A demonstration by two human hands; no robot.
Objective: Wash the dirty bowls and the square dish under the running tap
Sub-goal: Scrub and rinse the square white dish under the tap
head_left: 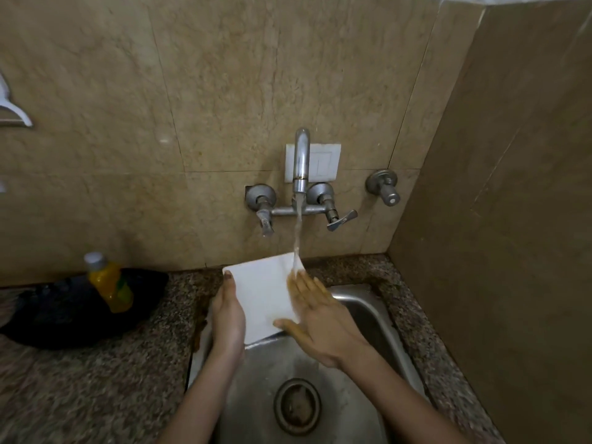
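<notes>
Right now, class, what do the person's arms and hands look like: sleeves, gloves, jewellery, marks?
Both forearms are bare to the frame's edge: no sleeves, gloves, watch or rings show. The right hand carries a yellowish-brown smear on its fingers. The thumb tip of the left hand looks dark.

The light is dim, warm and fairly even with only soft shadows, small glints show on the wall and the tap, the wide lens bends the edges, and the yellow bottle and the bench look blurred.
</notes>
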